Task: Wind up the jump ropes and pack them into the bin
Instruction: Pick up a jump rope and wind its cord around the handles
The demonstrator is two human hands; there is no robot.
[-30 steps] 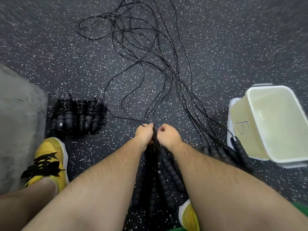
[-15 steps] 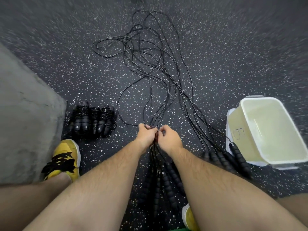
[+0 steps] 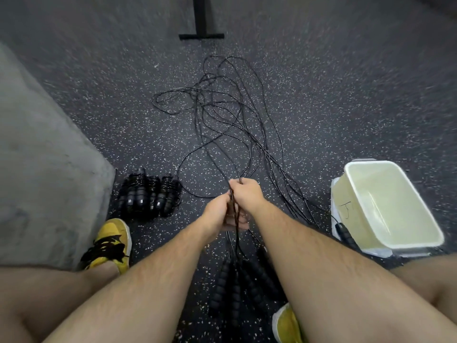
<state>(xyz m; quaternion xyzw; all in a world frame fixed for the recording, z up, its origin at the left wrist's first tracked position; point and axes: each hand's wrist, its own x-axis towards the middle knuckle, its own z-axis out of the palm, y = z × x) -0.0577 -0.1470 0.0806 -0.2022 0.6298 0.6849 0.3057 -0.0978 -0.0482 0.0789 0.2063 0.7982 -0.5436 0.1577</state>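
Note:
Several thin black jump rope cords (image 3: pixel 222 115) lie tangled on the speckled floor ahead of me. My right hand (image 3: pixel 247 193) pinches a bunch of these cords from above. Just below it, my left hand (image 3: pixel 218 214) grips the same cords. Beneath my hands the ropes' black foam handles (image 3: pixel 237 280) lie on the floor between my forearms. Three wound-up ropes (image 3: pixel 148 194) sit side by side to the left. A pale, empty plastic bin (image 3: pixel 388 206) stands tilted at the right, with one more black handle (image 3: pixel 346 235) lying against its near corner.
A grey mat or block (image 3: pixel 44 157) fills the left side. My yellow shoes (image 3: pixel 111 243) stand at the left and at the bottom right. A black metal stand base (image 3: pixel 201 33) rests on the floor at the far top.
Both hands have lifted the gathered cords off the floor, the right hand rising above the left. The camera has tilted up, bringing the stand base into sight.

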